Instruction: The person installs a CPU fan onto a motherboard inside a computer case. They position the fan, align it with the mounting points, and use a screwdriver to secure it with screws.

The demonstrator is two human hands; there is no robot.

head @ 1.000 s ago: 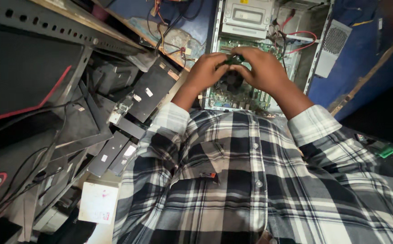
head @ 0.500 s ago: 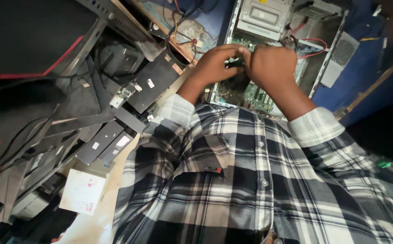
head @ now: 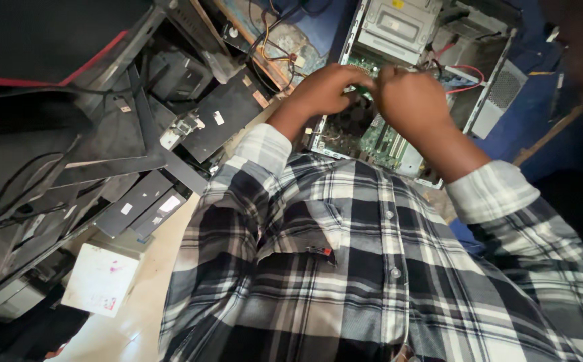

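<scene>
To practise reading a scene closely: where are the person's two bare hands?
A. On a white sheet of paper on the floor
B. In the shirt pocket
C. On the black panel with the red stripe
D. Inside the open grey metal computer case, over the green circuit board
D: the left hand and right hand meet over the green circuit board inside the open grey metal computer case.

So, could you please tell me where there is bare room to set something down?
One free patch: pale floor between the white box and the plaid shirt. Crowded: stacked drives on the left, and the open computer case where both hands work.
</scene>
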